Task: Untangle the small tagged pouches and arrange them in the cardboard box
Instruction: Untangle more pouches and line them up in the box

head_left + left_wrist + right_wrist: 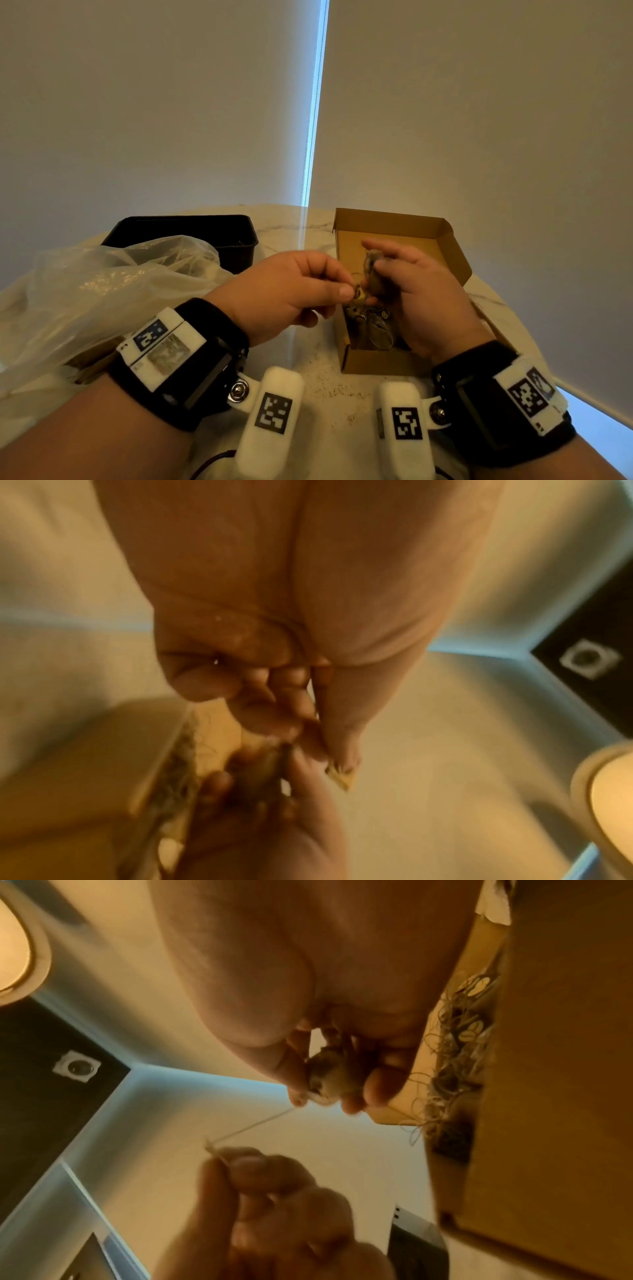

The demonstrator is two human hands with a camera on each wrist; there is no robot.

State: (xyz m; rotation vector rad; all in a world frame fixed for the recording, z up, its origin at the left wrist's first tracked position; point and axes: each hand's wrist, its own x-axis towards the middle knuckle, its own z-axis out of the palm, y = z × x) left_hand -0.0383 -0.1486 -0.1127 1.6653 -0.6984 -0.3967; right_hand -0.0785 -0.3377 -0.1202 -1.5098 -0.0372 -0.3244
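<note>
- Marble-look table (pixel 318 377), cardboard box (pixel 394 222) at right with pouches (pixel 376 329) piled inside.
- Right hand (pixel 421 294) pinches one pouch (pixel 327 1074) above the box, long axis roughly upright.
- Left hand (pixel 287 291) pinches its tag (pixel 358 292).
- Only the right wrist view shows the string (pixel 253 1125) taut between the hands.

We see a black plastic tub (pixel 191 233) at the far left of the pale marbled surface (pixel 318 380). A crumpled clear plastic bag (pixel 102 291) lies in front of it, touching its near wall. Behind hang 2 pale blinds (pixel 479 102); what may be crumbs speckle the surface.
</note>
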